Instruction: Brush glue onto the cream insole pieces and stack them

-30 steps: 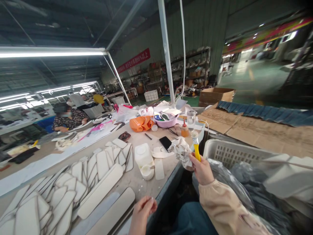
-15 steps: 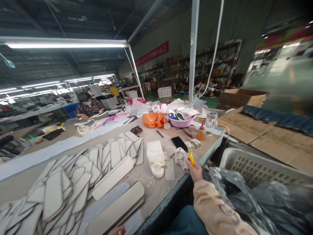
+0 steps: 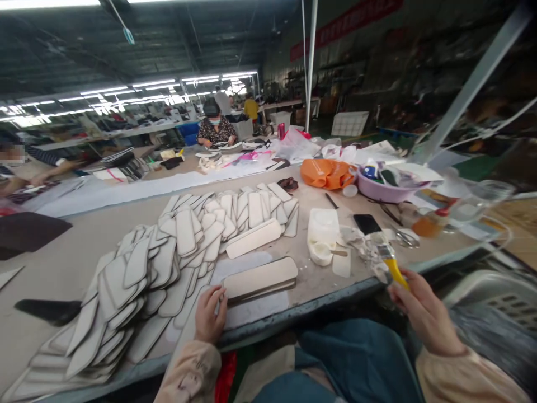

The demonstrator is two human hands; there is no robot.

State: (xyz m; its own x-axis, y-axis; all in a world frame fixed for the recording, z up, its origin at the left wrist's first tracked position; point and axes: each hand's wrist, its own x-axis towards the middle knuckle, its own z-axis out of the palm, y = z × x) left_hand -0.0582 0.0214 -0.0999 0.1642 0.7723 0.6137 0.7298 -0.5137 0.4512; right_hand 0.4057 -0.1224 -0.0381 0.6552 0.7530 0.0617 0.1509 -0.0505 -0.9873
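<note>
My right hand (image 3: pixel 423 310) is closed round the yellow handle of a small brush (image 3: pixel 392 263), with a crumpled rag (image 3: pixel 369 252) against the bristles, just past the table's front edge. My left hand (image 3: pixel 210 313) rests on the table's near edge, its fingers curled against the end of a long beige oblong piece (image 3: pixel 260 277) that lies on a thin stack. A white plastic jug (image 3: pixel 323 228) and a small white cup (image 3: pixel 321 253) stand between the two hands, further in.
Several white padded pieces (image 3: pixel 184 246) fan out in overlapping rows across the table. A black phone (image 3: pixel 367 223), scissors (image 3: pixel 405 238), an orange-capped bottle (image 3: pixel 425 224), a pink bowl (image 3: pixel 384 190) and an orange bag (image 3: pixel 325 173) lie at right. Other people work at the far benches. A white crate (image 3: pixel 497 291) stands at my right.
The view has swung left, away from the crate. My left hand came up from my lap onto the table edge beside the long beige piece. My right hand still holds the brush and rag.
</note>
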